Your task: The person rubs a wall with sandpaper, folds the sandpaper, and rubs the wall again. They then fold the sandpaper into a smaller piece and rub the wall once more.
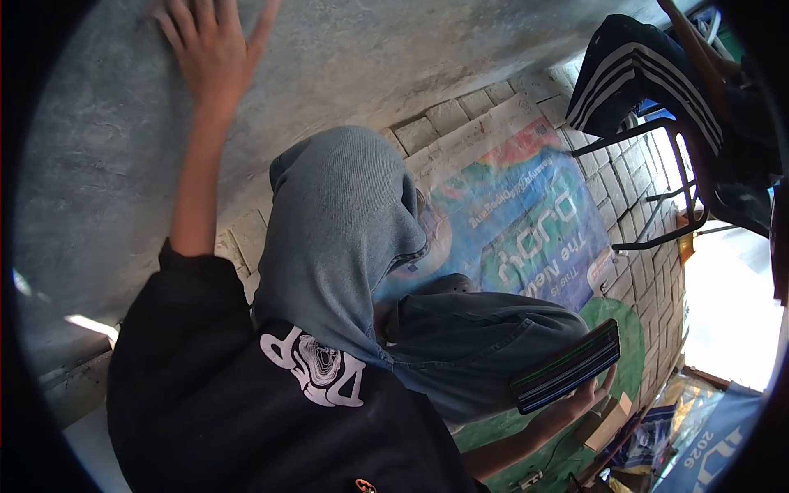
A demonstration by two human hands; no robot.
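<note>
My left hand (209,45) lies with fingers spread on a grey concrete surface (107,156); part of the fingertips is cut off by the top of the view. My right hand (579,400) holds a smartphone (567,367) from its lower side, above my bent leg in jeans (477,341). Coloured horizontal lines streak across the phone's dark screen. Its supporting fingers are partly hidden behind it. My other raised knee (337,197) stands between the two hands.
A printed banner (526,222) covers part of the paved floor (633,181). At the upper right, a person in striped dark trousers (616,74) sits by a black-framed chair (682,172). A small cardboard box (606,423) and plastic packaging (682,411) lie at the lower right.
</note>
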